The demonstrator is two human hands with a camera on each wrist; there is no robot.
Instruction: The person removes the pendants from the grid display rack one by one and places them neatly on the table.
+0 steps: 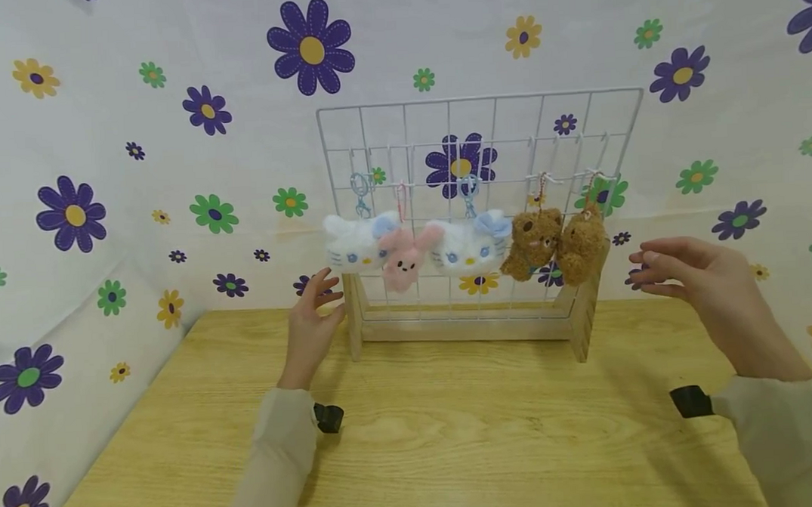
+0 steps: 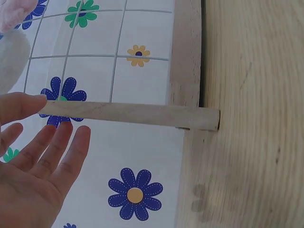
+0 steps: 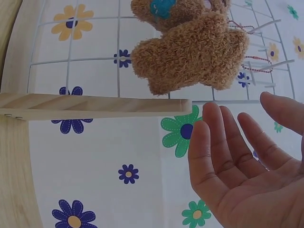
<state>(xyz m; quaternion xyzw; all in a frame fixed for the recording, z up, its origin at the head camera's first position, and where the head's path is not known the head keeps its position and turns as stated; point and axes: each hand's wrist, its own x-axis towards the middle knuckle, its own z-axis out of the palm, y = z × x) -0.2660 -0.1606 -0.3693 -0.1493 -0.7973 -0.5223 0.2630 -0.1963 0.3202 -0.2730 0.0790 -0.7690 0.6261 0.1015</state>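
Note:
A white wire grid rack (image 1: pixel 479 98) on a wooden stand carries several plush keychains. Two white cat plushes (image 1: pixel 470 249) with blue bows hang there, with a pink plush (image 1: pixel 402 265) between them and two brown bear plushes (image 1: pixel 584 249) at the right. My left hand (image 1: pixel 309 329) is beside the left wooden post (image 1: pixel 354 316), fingers loosely spread; in the left wrist view the thumb overlaps the post's upper end. Off the rack's right side, my right hand (image 1: pixel 717 293) is raised with relaxed fingers and an empty palm, near the right post (image 3: pixel 118 104).
The stand rests toward the back of a wood-grain table (image 1: pixel 455 433). Behind it and at the left hangs a white cloth (image 1: pixel 233 34) printed with purple, yellow and green flowers. White hooks (image 3: pixel 266 66) stick out from the grid. Each wrist wears a black device (image 1: pixel 329 418).

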